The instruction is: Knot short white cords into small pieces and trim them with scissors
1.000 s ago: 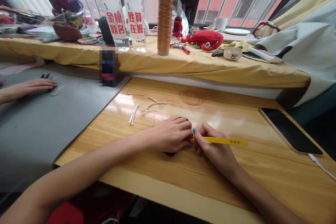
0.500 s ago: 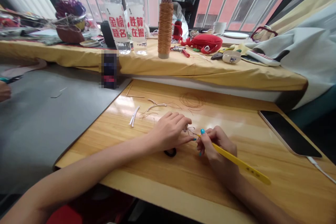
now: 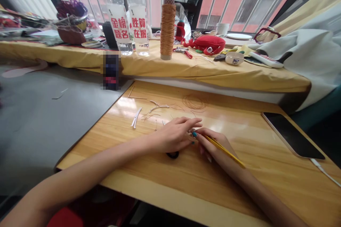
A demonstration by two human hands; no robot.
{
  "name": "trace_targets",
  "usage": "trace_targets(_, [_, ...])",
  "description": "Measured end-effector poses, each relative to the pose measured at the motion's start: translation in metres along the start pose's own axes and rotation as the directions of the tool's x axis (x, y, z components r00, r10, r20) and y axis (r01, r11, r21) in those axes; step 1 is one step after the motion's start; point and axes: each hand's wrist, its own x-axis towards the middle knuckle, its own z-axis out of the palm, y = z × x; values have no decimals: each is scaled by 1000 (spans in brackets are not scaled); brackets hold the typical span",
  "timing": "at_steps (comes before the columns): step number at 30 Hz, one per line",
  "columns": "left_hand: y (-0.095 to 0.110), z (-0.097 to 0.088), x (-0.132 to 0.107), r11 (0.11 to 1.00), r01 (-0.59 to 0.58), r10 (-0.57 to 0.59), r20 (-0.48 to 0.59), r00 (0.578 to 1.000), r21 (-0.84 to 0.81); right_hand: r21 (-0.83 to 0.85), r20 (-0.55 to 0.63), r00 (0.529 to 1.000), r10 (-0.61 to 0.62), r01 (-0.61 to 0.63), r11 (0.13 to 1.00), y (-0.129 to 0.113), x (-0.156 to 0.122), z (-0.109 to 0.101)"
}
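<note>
My left hand (image 3: 174,134) rests on the wooden table (image 3: 266,177), fingers pinched on a small wiry piece (image 3: 192,131) at its fingertips. A small black object (image 3: 173,155) pokes out from under the left palm. My right hand (image 3: 215,147) meets the left hand fingertip to fingertip and grips a thin yellow tool (image 3: 226,151) that slants back over the wrist. Its tip touches the wiry piece. What the piece is exactly stays too small to tell.
Thread scraps and white strips (image 3: 136,116) lie beyond my hands, with a coil of thin wire (image 3: 195,102). A phone (image 3: 291,134) lies at the right. A grey mat (image 3: 39,127) covers the left. The yellow ledge holds an orange thread cone (image 3: 167,21), two bottles (image 3: 128,14) and a red pouch (image 3: 207,43).
The yellow tool has swung from lying flat and pointing right to slanting back over my right wrist. The other person's hand at the far left has gone from view.
</note>
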Motion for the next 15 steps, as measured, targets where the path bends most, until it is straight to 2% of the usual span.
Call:
trace_targets(5, [-2, 1, 0, 998, 14, -5, -152, 988, 58, 86, -72, 997, 40, -34, 996, 0, -2, 2])
trace_targets(15, [-3, 3, -1, 999, -27, 32, -194, 980, 29, 148, -81, 995, 59, -46, 988, -2, -4, 5])
